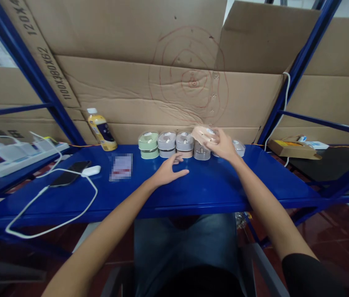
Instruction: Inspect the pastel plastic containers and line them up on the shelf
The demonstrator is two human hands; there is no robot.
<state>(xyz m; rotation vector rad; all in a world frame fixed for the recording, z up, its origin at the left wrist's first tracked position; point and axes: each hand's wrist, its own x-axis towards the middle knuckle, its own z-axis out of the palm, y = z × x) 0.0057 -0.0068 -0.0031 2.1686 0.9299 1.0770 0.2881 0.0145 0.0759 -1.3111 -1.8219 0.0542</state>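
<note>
My right hand (223, 144) is closed around a beige rounded case with a clear top (204, 134), held tilted just over a grey case (202, 152) in the row. My left hand (170, 170) hovers above the blue shelf with its fingers apart, holding nothing, in front of the stacked cases. From left to right stand green cases (148, 144), grey cases (167, 143) and a grey case on a pinkish one (184, 142). At the right end, a pale case (239, 147) shows partly behind my right hand, which hides more of the row.
On the blue shelf (211, 185) stand a yellow drink bottle (102, 131), a blurred packet (121, 167) and a dark phone (70, 173) with a looping white cable (50, 235). A power strip (22, 159) lies left, an open carton (294, 149) right. Cardboard (115, 86) walls the back.
</note>
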